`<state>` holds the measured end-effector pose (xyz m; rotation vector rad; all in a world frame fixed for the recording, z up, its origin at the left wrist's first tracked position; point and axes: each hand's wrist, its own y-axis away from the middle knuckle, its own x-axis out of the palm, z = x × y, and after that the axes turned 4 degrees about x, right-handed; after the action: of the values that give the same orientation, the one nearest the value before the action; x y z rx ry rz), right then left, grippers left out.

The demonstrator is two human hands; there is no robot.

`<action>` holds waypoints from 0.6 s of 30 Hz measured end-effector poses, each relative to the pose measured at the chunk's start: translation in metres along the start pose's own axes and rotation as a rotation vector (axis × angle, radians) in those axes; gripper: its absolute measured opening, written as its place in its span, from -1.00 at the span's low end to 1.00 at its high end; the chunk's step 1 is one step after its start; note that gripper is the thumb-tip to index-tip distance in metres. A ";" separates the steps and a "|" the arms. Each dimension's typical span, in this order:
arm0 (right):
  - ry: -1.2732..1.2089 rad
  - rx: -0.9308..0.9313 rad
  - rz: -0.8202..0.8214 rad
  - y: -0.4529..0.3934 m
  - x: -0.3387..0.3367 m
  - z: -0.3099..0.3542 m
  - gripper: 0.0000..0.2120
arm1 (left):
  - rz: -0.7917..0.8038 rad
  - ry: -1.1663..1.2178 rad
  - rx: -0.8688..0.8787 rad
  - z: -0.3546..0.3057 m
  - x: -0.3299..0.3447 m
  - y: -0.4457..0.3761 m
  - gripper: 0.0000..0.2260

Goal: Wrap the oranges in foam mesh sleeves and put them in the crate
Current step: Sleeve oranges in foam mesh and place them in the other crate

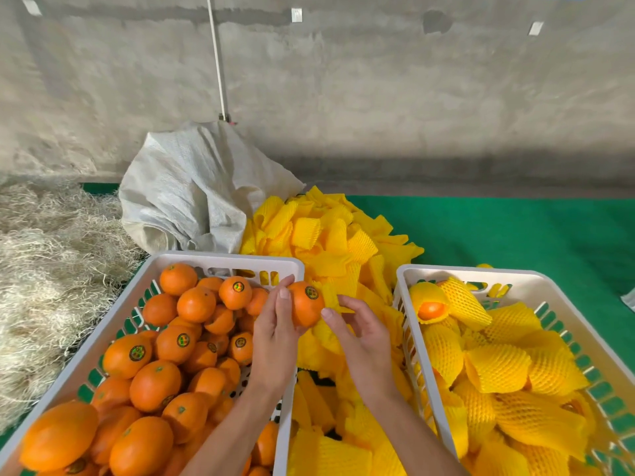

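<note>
So the person was mid-wrap on one orange (307, 304), held up in the gap between the two crates. The left hand (275, 333) had its fingers curled round the fruit from the left side, sticker facing up. The right hand (357, 333) was pinching a yellow sleeve (330, 297) against the orange's right side, thumb on the fruit's edge, fingers tucked behind the foam. The sleeve looked barely started, touching the fruit but not pulled over it yet.

Progress-wise, it was maybe halfway, judging only from the fill levels. The right crate (464, 273) already held a good heap of wrapped oranges (498, 365), including one at the back with orange skin peeking out of its foam (432, 309). The left crate (226, 257) was still loaded with bare oranges (154, 383), piled up to the rim, so plenty was left to do.

The sleeve supply wasn't running out either: a big loose pile of sleeves (326, 242) sat between and behind the crates on the green mat (515, 231). A grey sack (192, 197) slumped behind the left crate, with straw (51, 262) off to the left.

Next up was probably stretching that sleeve over the orange and dropping it in the right crate.
</note>
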<state>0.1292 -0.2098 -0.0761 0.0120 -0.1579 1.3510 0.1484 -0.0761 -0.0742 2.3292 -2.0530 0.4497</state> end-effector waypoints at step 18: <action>0.318 0.033 -0.218 -0.015 -0.020 -0.008 -0.79 | 0.104 0.025 0.047 -0.001 0.001 0.002 -0.78</action>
<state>0.1402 -0.2318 -0.0852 -0.1533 0.1310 1.1214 0.1463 -0.0776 -0.0738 2.2367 -2.1836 0.5322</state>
